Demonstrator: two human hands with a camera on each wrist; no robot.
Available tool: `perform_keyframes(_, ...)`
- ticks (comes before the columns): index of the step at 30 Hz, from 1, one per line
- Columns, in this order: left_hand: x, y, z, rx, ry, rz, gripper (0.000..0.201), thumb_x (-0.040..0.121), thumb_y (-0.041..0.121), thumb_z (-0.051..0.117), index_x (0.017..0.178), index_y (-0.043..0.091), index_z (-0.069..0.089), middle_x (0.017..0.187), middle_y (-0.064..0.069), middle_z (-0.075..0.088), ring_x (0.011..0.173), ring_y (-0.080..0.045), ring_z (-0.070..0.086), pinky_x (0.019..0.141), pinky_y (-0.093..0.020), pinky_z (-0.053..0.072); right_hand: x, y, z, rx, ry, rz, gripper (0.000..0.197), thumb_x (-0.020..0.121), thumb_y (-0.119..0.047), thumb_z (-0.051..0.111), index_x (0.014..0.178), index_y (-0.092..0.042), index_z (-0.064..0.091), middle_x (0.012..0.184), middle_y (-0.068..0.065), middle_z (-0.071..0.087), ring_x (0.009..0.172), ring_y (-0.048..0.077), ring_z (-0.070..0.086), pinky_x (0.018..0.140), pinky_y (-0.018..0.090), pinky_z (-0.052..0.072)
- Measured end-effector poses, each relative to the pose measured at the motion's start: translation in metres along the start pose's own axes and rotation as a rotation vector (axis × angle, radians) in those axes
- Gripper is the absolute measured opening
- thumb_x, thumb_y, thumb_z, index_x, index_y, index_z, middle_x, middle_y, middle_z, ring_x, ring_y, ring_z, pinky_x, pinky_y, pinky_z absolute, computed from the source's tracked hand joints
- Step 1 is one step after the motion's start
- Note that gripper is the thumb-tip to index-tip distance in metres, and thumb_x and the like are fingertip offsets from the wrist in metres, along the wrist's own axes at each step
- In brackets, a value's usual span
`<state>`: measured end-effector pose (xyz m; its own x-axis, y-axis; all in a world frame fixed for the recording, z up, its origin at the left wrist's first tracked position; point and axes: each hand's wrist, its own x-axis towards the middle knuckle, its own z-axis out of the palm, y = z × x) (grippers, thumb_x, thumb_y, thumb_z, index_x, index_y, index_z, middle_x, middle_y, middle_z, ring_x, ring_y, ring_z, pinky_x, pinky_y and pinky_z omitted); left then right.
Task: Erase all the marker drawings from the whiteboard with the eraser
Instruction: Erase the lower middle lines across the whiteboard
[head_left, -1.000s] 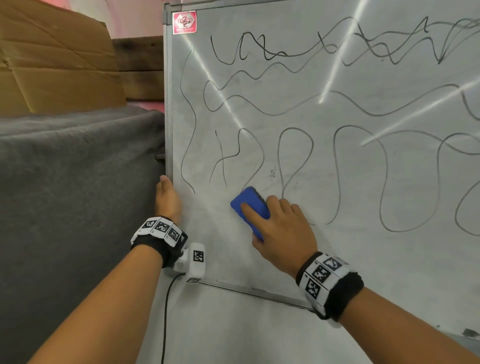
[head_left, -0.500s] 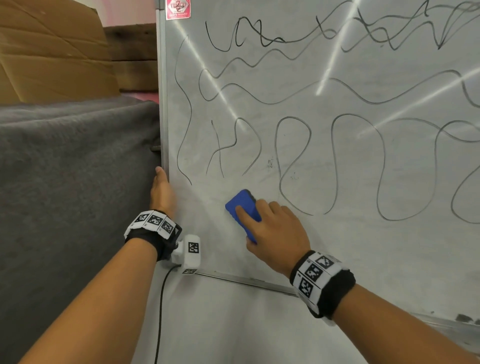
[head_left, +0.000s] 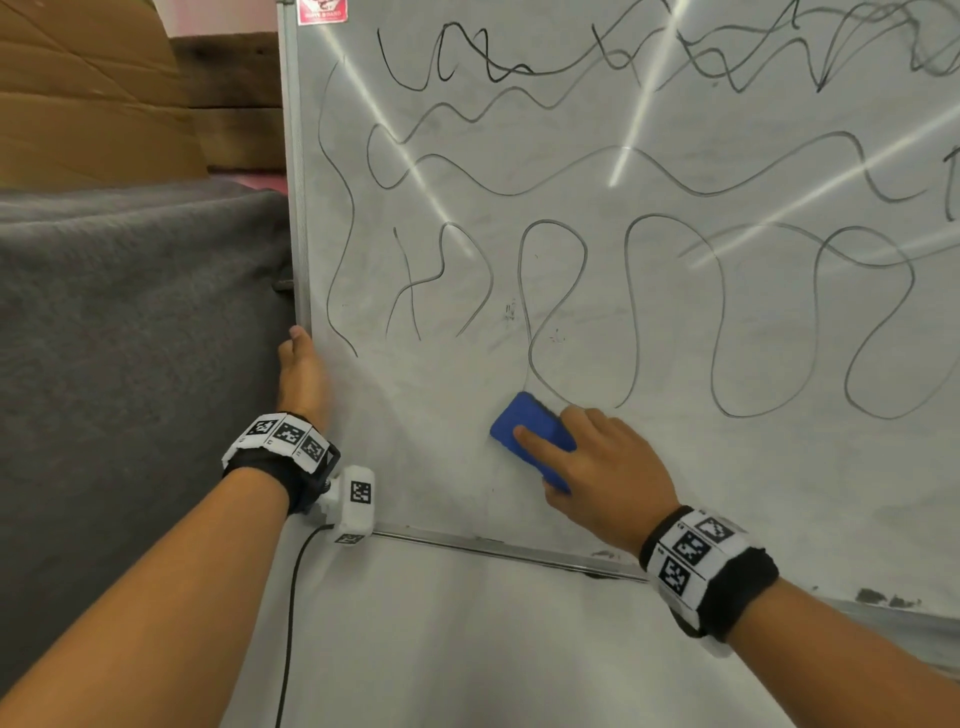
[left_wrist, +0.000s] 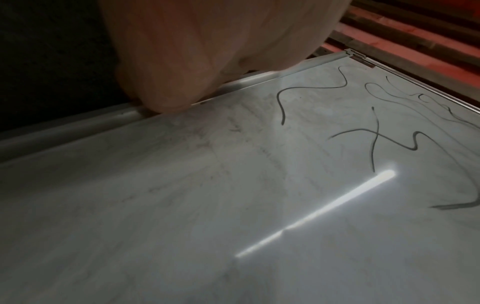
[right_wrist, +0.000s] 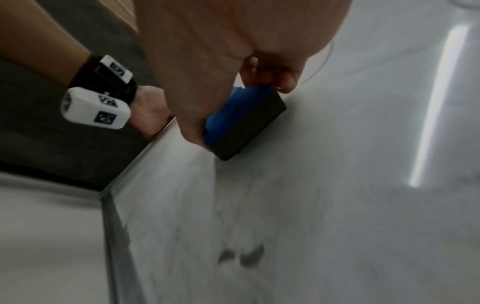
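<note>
Fingers (head_left: 540, 441) of your right hand (head_left: 608, 478) clamp the eraser (head_left: 524, 423) flat against the whiteboard (head_left: 675, 322); your left hand (head_left: 303, 376) grips its left edge.

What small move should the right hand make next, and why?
Probably slide the eraser up over the loop just above it. The right hand holds it flat on the whiteboard, the area below looks wiped, and the left hand steadies the edge.

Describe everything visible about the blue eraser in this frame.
The eraser is a small rounded rectangular block with a blue plastic-looking back and a dark felt-like pad beneath. It sits tilted, pad flat against the lower whiteboard, just under the loops of marker drawings. The right hand grips its sides, index finger lying along its back.
</note>
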<state>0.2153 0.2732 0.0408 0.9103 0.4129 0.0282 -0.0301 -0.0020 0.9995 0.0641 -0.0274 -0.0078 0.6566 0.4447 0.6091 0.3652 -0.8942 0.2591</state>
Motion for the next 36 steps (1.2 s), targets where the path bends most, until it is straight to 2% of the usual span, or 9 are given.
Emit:
perform_keyframes(3, -0.005, 0.0, 0.001, 0.013, 0.008, 0.017, 0.055, 0.108, 0.047, 0.021, 0.155, 0.02, 0.029, 0.158, -0.006, 0.036, 0.143, -0.024, 0.035, 0.109, -0.029, 0.024, 0.017, -0.003, -0.004, 0.006, 0.045, 0.055, 0.065, 0.07, -0.024, 0.08, 0.132, -0.019, 0.062, 0.095, 0.009, 0.052, 0.07, 0.025, 0.046, 0.057, 0.033, 0.042)
perform_keyframes(7, -0.007, -0.003, 0.001, 0.072, 0.047, 0.025, 0.061, 0.102, 0.057, 0.022, 0.152, 0.023, 0.034, 0.154, -0.009, 0.041, 0.142, -0.032, 0.034, 0.118, -0.046, 0.026, 0.02, -0.022, 0.004, 0.026, -0.003, 0.022, 0.064, 0.068, -0.021, 0.081, 0.129, -0.017, 0.063, 0.095, 0.01, 0.054, 0.07, 0.026, 0.049, 0.057, 0.036, 0.044)
perform_keyframes(10, -0.012, -0.007, 0.0, 0.139, 0.074, 0.07, 0.063, 0.101, 0.056, 0.023, 0.152, 0.021, 0.033, 0.153, -0.012, 0.041, 0.14, -0.035, 0.037, 0.116, -0.05, 0.029, 0.006, -0.011, -0.003, 0.02, -0.015, 0.025, 0.064, 0.068, -0.024, 0.082, 0.129, -0.019, 0.063, 0.095, 0.009, 0.053, 0.07, 0.025, 0.048, 0.057, 0.034, 0.043)
perform_keyframes(15, -0.039, -0.006, 0.003, 0.257, 0.126, 0.16, 0.063, 0.103, 0.054, 0.025, 0.159, 0.025, 0.019, 0.162, -0.012, 0.023, 0.148, -0.035, 0.022, 0.12, -0.057, 0.016, 0.018, 0.013, -0.026, 0.012, 0.053, 0.161, 0.067, 0.071, -0.032, 0.081, 0.134, -0.02, 0.06, 0.096, 0.008, 0.048, 0.07, 0.023, 0.045, 0.055, 0.029, 0.036)
perform_keyframes(21, -0.077, 0.003, 0.018, 0.399, 0.231, 0.546, 0.049, 0.098, 0.038, 0.051, 0.144, 0.026, 0.04, 0.141, -0.012, 0.035, 0.127, -0.029, 0.034, 0.106, -0.046, 0.026, 0.0, -0.001, -0.018, 0.007, -0.049, 0.08, 0.07, 0.067, -0.033, 0.083, 0.132, -0.021, 0.06, 0.095, 0.006, 0.05, 0.069, 0.02, 0.043, 0.054, 0.028, 0.037)
perform_keyframes(24, -0.09, 0.002, 0.023, 0.464, 0.044, 0.868, 0.038, 0.09, 0.026, 0.062, 0.127, 0.023, 0.056, 0.126, -0.007, 0.04, 0.114, -0.022, 0.04, 0.104, -0.047, 0.039, 0.004, 0.009, -0.026, 0.011, 0.022, 0.151, 0.068, 0.068, -0.032, 0.083, 0.132, -0.021, 0.061, 0.094, 0.007, 0.049, 0.069, 0.02, 0.042, 0.053, 0.028, 0.037)
perform_keyframes(28, -0.11, -0.007, 0.041, 0.554, -0.305, 1.085, 0.031, 0.089, 0.02, 0.065, 0.119, 0.018, 0.062, 0.112, -0.002, 0.049, 0.101, -0.02, 0.052, 0.089, -0.041, 0.052, 0.0, 0.007, -0.028, 0.012, -0.018, 0.16, 0.071, 0.068, -0.033, 0.083, 0.134, -0.021, 0.059, 0.096, 0.008, 0.049, 0.07, 0.023, 0.046, 0.053, 0.028, 0.036)
perform_keyframes(31, -0.122, -0.013, 0.054, 0.64, -0.431, 1.107, 0.027, 0.089, 0.022, 0.065, 0.116, 0.019, 0.064, 0.107, 0.001, 0.054, 0.097, -0.018, 0.056, 0.08, -0.036, 0.053, -0.022, 0.015, -0.028, 0.011, -0.033, 0.168, 0.072, 0.066, -0.032, 0.084, 0.133, -0.024, 0.061, 0.094, 0.006, 0.046, 0.069, 0.021, 0.043, 0.054, 0.027, 0.033)
perform_keyframes(36, -0.131, -0.015, 0.066, 0.703, -0.448, 1.053, 0.026, 0.089, 0.021, 0.065, 0.115, 0.017, 0.063, 0.105, -0.002, 0.056, 0.095, -0.021, 0.057, 0.079, -0.038, 0.053, -0.022, 0.031, -0.04, -0.005, 0.021, 0.269, 0.071, 0.069, -0.033, 0.083, 0.135, -0.024, 0.059, 0.094, 0.006, 0.044, 0.072, 0.022, 0.045, 0.052, 0.029, 0.04)
